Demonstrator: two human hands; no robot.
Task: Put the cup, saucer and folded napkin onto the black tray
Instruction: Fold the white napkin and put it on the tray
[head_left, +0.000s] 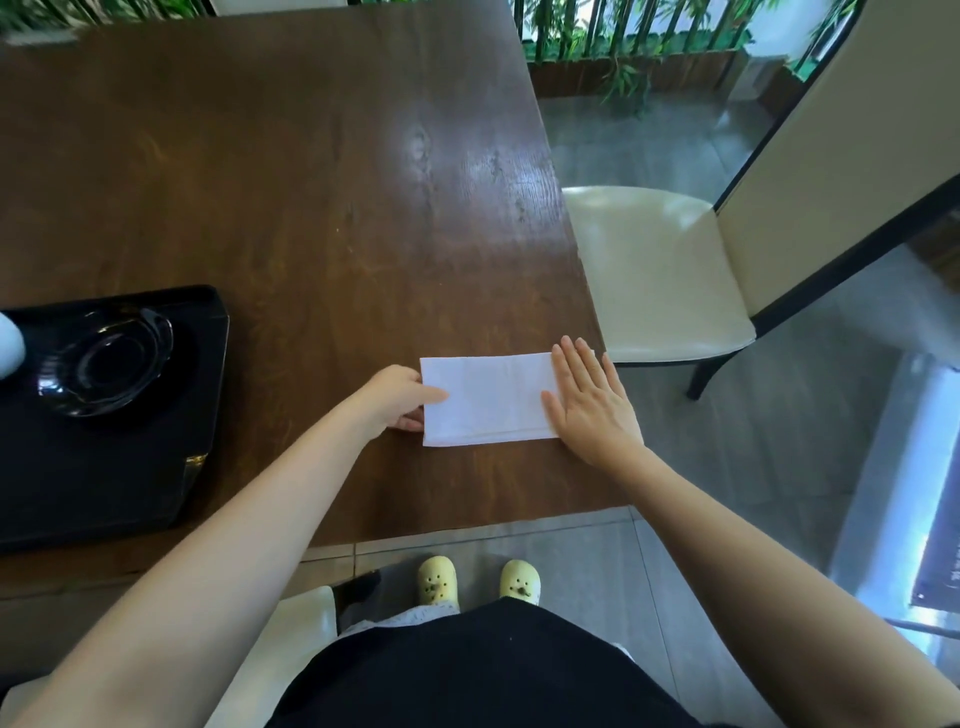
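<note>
A white napkin (491, 397), folded into a long rectangle, lies near the front right corner of the brown wooden table (322, 208). My left hand (397, 397) pinches the napkin's left edge between thumb and fingers. My right hand (589, 400) lies flat, fingers together, pressing on the napkin's right end. The black tray (130, 467) sits at the left of the table. A black glossy saucer (106, 361) rests on the tray's far part. A white rounded object (9, 345), maybe the cup, shows at the left edge of the view, mostly cut off.
A cream chair (660, 275) with a dark frame stands just right of the table. Another cream seat (291, 639) is below my left arm. The table's front edge runs close to my body. Grey tiled floor and my yellow shoes (478, 584) lie below.
</note>
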